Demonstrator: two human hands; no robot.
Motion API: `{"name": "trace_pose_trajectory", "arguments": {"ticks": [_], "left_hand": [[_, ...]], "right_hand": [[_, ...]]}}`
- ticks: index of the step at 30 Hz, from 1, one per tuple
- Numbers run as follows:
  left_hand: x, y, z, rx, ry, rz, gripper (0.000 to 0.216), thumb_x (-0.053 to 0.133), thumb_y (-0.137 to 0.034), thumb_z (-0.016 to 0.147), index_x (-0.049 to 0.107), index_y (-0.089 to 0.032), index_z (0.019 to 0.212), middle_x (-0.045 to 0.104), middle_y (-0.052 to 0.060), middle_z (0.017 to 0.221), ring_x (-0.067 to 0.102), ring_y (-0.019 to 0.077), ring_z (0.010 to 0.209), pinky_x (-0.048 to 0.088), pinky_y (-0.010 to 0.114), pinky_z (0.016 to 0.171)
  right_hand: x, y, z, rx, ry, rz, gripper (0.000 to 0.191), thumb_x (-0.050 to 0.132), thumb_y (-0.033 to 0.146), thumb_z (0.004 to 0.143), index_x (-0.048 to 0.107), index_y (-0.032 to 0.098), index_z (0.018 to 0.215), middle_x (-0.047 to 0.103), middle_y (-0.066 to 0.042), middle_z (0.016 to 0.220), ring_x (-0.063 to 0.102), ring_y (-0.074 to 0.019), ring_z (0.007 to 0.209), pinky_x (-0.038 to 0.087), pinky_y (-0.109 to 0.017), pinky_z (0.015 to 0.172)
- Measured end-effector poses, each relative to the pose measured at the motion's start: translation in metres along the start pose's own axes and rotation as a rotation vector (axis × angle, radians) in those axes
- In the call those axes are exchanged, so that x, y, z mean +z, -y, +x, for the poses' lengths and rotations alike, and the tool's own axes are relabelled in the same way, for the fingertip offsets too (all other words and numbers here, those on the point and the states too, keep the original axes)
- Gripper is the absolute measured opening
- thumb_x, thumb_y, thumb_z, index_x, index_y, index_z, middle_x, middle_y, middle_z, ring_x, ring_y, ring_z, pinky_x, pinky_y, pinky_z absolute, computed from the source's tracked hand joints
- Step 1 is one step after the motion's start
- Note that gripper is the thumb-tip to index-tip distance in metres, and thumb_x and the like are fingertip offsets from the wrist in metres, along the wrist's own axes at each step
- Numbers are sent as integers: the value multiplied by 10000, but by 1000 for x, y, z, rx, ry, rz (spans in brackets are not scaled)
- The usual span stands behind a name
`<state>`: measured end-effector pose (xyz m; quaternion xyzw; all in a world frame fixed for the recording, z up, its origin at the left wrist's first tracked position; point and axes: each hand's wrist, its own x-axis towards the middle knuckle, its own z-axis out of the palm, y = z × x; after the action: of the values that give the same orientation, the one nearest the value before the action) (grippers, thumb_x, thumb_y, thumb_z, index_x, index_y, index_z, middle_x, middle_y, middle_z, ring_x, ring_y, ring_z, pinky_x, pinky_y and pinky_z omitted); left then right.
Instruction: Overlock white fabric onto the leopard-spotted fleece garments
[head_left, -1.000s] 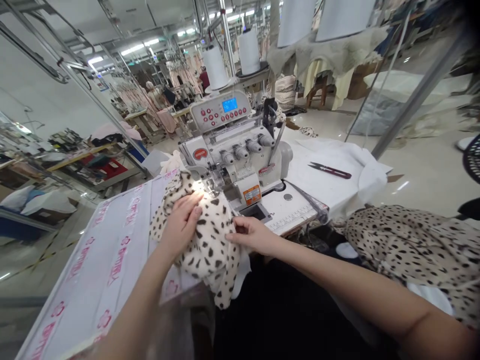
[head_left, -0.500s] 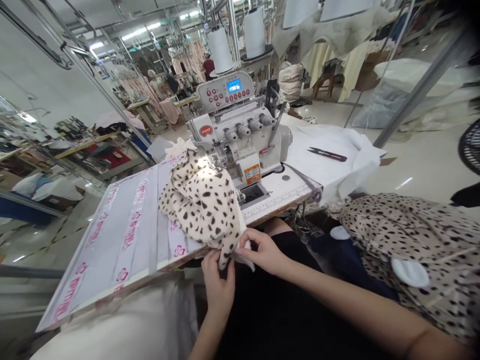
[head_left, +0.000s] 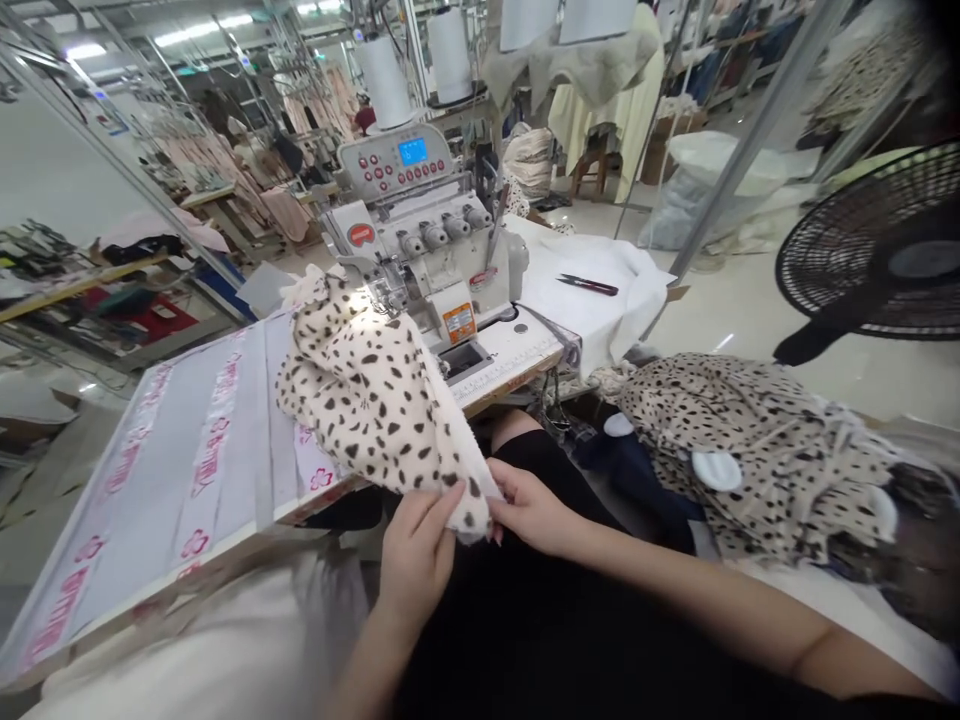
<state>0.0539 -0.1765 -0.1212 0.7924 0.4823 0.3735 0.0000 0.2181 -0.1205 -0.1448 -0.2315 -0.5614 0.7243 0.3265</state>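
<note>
Fabric of cream, black-spotted plush (head_left: 375,400), pinched by left hand (head_left: 420,550) and right hand (head_left: 536,515) at its five-o'clock corner, is best kept edge-aligned and unstretched.

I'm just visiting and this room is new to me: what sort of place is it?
Most likely a garment or textile workshop: there is a sewing machine, large white thread cones behind it, and spotted fabric spread from the machine to the person's hands.

There are 2 hands (head_left: 418,548), 1 fan (head_left: 926,260) (and 4 thread cones (head_left: 385,85)).
</note>
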Motion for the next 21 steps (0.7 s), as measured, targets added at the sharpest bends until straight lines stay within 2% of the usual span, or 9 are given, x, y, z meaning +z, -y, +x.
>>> {"name": "trace_pose_trajectory", "arguments": {"ticks": [3, 6, 10, 13, 21], "left_hand": [[4, -1, 1, 31, -47, 93, 398, 485, -50, 776, 532, -197, 1143, 516, 59, 859, 487, 164, 794, 425, 316, 718], [4, -6, 6, 76, -88, 145, 370, 512, -29, 751, 564, -190, 1079, 529, 72, 929, 484, 188, 875, 408, 359, 794], [5, -13, 10, 153, -30, 55, 362, 494, 9, 757, 542, -156, 1076, 561, 64, 900, 493, 170, 859, 429, 338, 779], [5, -15, 9, 179, -15, 36, 342, 496, 9, 765, 546, -156, 1060, 563, 59, 882, 493, 158, 834, 439, 320, 759], [-4, -23, 0, 143, -35, 107, 397, 542, -1, 745, 559, -169, 1104, 541, 61, 878, 500, 163, 846, 428, 324, 768]], "right_hand": [[0, 2, -8, -49, -22, -27, 344, 511, 474, 841, 424, 143, 876, 538, 1, 666, 554, -112, 557, 468, -210, 499], [-1, 5, -13, -61, -23, -59, 353, 513, 476, 837, 466, 127, 807, 533, -12, 668, 555, -110, 581, 466, -209, 520], [-2, 8, -18, -19, -40, -66, 357, 535, 472, 811, 500, 122, 749, 503, 10, 599, 509, -86, 514, 433, -187, 492], [-2, 10, -23, 4, -49, -72, 346, 524, 462, 815, 509, 122, 753, 533, -3, 626, 478, -71, 479, 384, -167, 445], [1, 19, -34, 12, -33, -83, 339, 491, 437, 841, 513, 112, 744, 544, -12, 594, 414, -53, 425, 314, -149, 397]]}}
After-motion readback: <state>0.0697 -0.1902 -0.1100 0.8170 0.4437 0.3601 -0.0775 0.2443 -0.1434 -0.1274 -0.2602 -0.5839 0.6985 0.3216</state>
